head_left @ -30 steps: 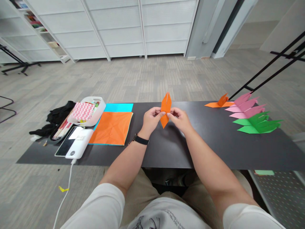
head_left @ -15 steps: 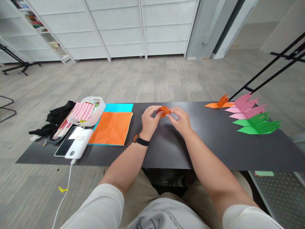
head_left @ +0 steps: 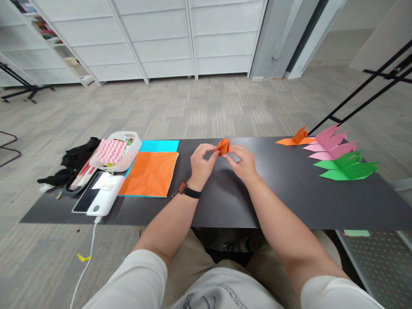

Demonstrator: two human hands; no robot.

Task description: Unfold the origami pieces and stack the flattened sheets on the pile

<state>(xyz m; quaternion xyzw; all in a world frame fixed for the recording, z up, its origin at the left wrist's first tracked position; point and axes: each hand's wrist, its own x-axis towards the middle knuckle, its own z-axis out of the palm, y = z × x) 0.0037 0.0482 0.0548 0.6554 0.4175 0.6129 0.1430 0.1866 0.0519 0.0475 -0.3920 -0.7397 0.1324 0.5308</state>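
Note:
A small folded piece of orange origami paper (head_left: 224, 146) is held up over the far middle of the dark table (head_left: 225, 206). My left hand (head_left: 202, 165) pinches its left side between thumb and fingers. On the other side, my right hand (head_left: 243, 163) grips the right edge with thumb and fingertips. Some folds are hidden behind the fingers. To the left lies a stack of square paper with an orange sheet (head_left: 151, 174) on top and a blue sheet (head_left: 161, 146) showing behind it.
At the right stand folded paper figures: an orange one (head_left: 299, 137), pink ones (head_left: 331, 143) and green ones (head_left: 349, 166). On the left are a white basket (head_left: 131, 156), a white power bank (head_left: 106, 195) with a cable, a phone (head_left: 86, 199) and black cloth (head_left: 79, 154).
The orange folded paper has been turned between my fingers and now stands more upright, showing a broader face. Both hands stay in nearly the same place.

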